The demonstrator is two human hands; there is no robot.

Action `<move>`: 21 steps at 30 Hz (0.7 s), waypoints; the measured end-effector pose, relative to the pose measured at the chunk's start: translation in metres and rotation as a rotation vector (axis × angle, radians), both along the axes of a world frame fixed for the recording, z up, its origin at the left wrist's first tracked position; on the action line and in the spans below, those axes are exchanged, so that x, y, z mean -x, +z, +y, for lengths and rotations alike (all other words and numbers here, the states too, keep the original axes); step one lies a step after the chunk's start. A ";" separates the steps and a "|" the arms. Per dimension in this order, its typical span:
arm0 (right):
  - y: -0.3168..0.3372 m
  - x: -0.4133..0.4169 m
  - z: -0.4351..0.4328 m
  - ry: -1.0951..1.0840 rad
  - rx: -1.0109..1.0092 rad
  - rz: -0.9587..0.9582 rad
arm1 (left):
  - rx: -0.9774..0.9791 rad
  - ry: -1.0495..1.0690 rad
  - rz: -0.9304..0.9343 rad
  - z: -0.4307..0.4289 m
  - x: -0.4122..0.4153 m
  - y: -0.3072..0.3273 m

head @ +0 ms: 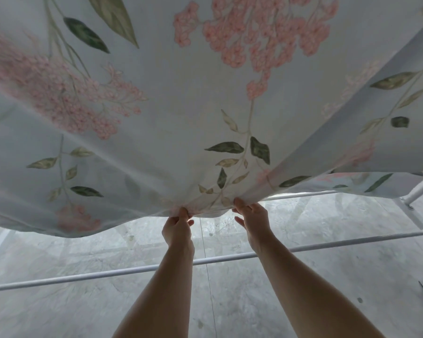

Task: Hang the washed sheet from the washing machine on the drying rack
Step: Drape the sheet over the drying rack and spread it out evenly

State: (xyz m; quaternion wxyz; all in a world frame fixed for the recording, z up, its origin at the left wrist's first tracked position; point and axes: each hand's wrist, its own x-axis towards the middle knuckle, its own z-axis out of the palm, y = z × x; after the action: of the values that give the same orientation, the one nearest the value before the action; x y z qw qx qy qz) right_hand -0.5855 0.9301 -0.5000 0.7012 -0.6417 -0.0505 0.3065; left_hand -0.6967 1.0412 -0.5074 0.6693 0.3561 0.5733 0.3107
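The floral sheet, draped over the far part of the white drying rack and hiding it, is pinched at its near hem by the left hand and right hand, held close together above bare rails and grey marbled floor.

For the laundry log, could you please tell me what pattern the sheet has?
Pale blue sheet with pink flower clusters and green leaves; head view.
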 end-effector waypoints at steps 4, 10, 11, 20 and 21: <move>-0.009 0.001 0.000 -0.023 0.008 -0.003 | 0.019 0.007 0.027 0.002 -0.002 -0.006; -0.017 0.006 0.001 -0.019 0.044 0.004 | 0.073 0.037 0.030 0.000 0.001 -0.009; -0.017 0.006 0.000 0.003 0.026 0.026 | 0.089 0.026 -0.002 -0.002 0.002 -0.008; -0.001 -0.039 -0.092 -0.015 -0.098 0.116 | 0.125 -0.686 -0.068 -0.068 -0.045 0.033; 0.003 -0.046 -0.110 -0.042 -0.101 0.112 | 0.097 -0.735 -0.048 -0.080 -0.052 0.038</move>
State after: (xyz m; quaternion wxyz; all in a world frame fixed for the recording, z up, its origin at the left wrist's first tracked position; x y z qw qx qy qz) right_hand -0.5395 0.8203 -0.4967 0.7406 -0.5883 -0.0131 0.3244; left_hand -0.6451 0.9611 -0.4695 0.7656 0.4985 0.4054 0.0304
